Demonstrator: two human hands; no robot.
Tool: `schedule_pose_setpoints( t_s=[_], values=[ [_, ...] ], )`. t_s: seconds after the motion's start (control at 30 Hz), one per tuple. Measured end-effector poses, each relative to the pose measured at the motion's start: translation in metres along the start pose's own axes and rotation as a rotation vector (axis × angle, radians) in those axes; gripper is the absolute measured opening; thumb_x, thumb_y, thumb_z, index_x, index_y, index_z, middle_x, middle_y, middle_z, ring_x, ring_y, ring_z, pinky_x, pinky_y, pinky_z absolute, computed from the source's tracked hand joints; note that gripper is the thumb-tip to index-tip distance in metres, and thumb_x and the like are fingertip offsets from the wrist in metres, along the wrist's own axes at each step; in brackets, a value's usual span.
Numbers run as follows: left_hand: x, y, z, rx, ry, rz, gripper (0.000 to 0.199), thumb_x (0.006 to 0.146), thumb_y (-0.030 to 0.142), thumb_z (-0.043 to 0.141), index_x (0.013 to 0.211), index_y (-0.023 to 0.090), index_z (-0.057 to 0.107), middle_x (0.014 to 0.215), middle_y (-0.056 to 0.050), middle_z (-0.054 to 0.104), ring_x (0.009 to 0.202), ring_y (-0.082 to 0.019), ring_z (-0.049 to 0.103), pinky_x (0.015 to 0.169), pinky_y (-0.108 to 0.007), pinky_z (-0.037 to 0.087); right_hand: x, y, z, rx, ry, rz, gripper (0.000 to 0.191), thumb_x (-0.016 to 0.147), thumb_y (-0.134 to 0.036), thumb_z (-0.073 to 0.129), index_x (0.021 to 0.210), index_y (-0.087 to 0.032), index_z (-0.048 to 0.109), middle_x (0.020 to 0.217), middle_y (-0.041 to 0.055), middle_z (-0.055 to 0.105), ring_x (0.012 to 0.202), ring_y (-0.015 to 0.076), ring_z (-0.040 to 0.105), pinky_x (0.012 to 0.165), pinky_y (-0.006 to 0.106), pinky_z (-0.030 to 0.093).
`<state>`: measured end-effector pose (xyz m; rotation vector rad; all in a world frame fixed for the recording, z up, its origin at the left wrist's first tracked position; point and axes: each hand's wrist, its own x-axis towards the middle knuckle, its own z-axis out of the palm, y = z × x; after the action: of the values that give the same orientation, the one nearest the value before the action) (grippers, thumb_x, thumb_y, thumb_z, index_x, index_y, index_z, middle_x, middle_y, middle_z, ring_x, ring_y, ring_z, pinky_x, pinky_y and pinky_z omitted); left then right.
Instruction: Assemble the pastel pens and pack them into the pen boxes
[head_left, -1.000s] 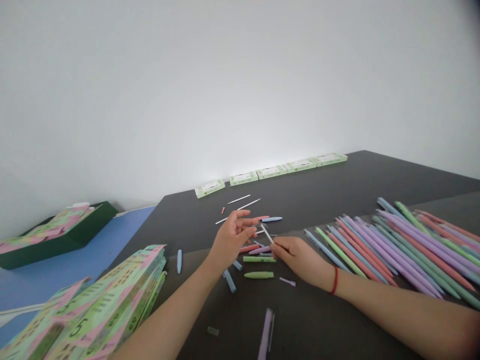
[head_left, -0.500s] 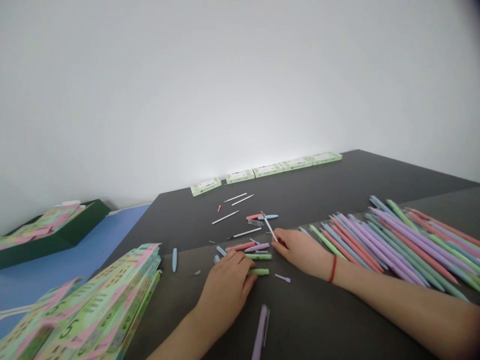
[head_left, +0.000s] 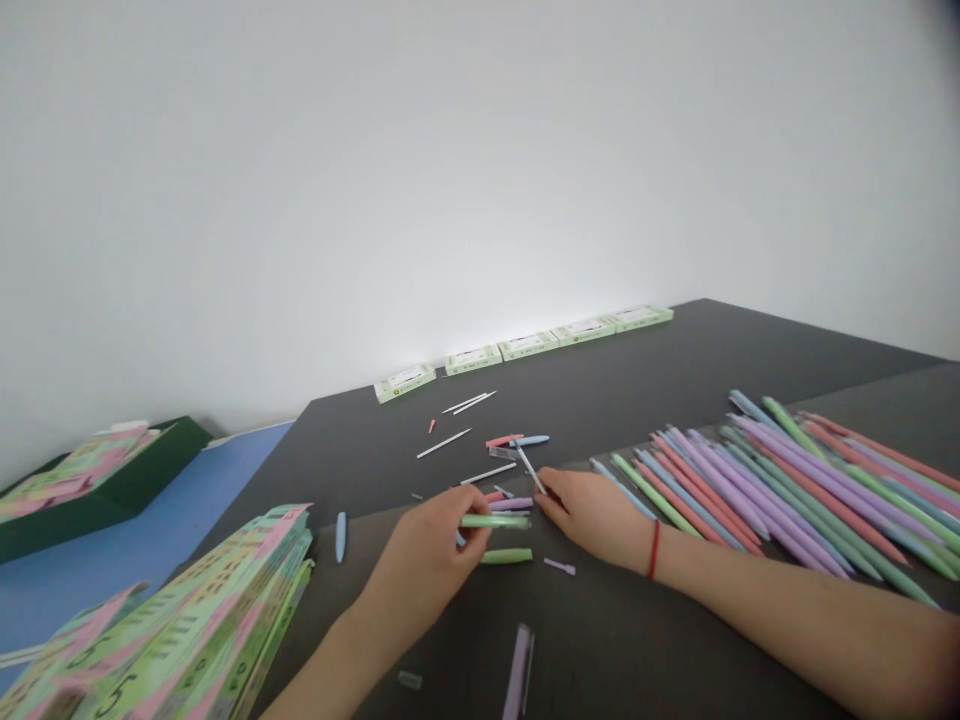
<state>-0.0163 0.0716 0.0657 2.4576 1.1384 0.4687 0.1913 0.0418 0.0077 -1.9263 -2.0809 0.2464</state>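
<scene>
My left hand [head_left: 439, 540] pinches a light green pen part [head_left: 496, 521] just above the dark table. Below it lies another green barrel [head_left: 507, 556]. Between the fingers of my right hand [head_left: 570, 505] is a thin white refill [head_left: 529, 468], slanting up to the left. Around the hands lie a purple pen part [head_left: 511, 504], a small purple piece [head_left: 559, 567], a red part [head_left: 502, 440] and a blue part [head_left: 530, 440]. Nearer to me is a purple barrel with a clip [head_left: 517, 672].
Many coloured pens [head_left: 765, 490] lie at the right. Loose refills [head_left: 444, 443] are further back, before a row of green boxes [head_left: 529, 345] by the wall. Printed packets [head_left: 202, 620] are stacked at the left, with a dark green tray [head_left: 127, 490] behind.
My left hand has lifted a green pen part off the table and turned its fingers upward. A small clear piece now shows near my left forearm. My right hand still holds the refill.
</scene>
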Motion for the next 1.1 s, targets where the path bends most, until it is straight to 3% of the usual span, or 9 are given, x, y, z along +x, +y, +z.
schedule_pose_setpoints(
  t_s=[0.13,0.27,0.37,0.53,0.73,1.1],
  values=[
    [-0.018,-0.005,-0.028,-0.31,0.044,-0.122,0.006,0.074,0.025,0.062,0.079,0.021,0.062,0.065,0.003,0.06,0.058,-0.014,0.054,0.054,-0.021,0.038,0.0,0.001,0.0,-0.001,0.003,-0.002,0.018,0.093,-0.029,0.043,0.082,-0.02,0.054,0.076,0.0043,0.067,0.067,0.0182,0.061,0.054,0.027,0.023],
    [-0.032,-0.009,-0.044,-0.513,0.144,-0.1,0.01,0.076,0.029,0.064,0.082,0.021,0.063,0.092,-0.005,0.066,0.079,-0.019,0.062,0.066,-0.025,0.047,-0.001,0.002,0.0,0.003,0.003,-0.011,0.018,0.092,-0.029,0.043,0.081,-0.02,0.054,0.074,0.0042,0.066,0.064,0.0174,0.059,0.053,0.027,0.023],
    [-0.041,-0.004,-0.047,-0.283,0.212,-0.061,0.01,0.078,0.026,0.062,0.088,0.025,0.065,0.094,-0.003,0.068,0.083,-0.02,0.062,0.07,-0.028,0.048,-0.001,0.002,0.001,0.006,0.007,-0.027,0.019,0.092,-0.028,0.042,0.079,-0.019,0.053,0.071,0.0039,0.065,0.063,0.0171,0.059,0.053,0.027,0.023],
    [-0.048,0.01,-0.041,0.023,0.235,0.209,0.012,0.08,0.019,0.06,0.089,0.027,0.063,0.089,-0.002,0.068,0.086,-0.02,0.06,0.076,-0.03,0.047,-0.001,0.005,0.005,0.025,0.018,-0.037,0.02,0.092,-0.028,0.042,0.077,-0.02,0.052,0.069,0.0032,0.064,0.061,0.0171,0.057,0.053,0.026,0.024],
    [-0.048,0.023,-0.035,0.098,0.206,0.303,0.013,0.081,0.015,0.059,0.089,0.026,0.061,0.089,-0.002,0.07,0.087,-0.02,0.06,0.079,-0.031,0.046,0.0,0.009,0.01,0.039,0.03,-0.055,0.019,0.092,-0.027,0.042,0.078,-0.02,0.051,0.069,0.0031,0.063,0.062,0.0171,0.057,0.054,0.025,0.024],
    [-0.048,0.03,-0.034,0.168,0.28,0.409,0.017,0.079,0.007,0.06,0.09,0.02,0.059,0.086,0.0,0.066,0.086,-0.017,0.056,0.08,-0.03,0.045,-0.001,0.008,0.007,0.023,0.036,-0.056,0.02,0.092,-0.028,0.041,0.076,-0.02,0.05,0.068,0.0021,0.062,0.059,0.0158,0.055,0.053,0.025,0.023]
  ],
)
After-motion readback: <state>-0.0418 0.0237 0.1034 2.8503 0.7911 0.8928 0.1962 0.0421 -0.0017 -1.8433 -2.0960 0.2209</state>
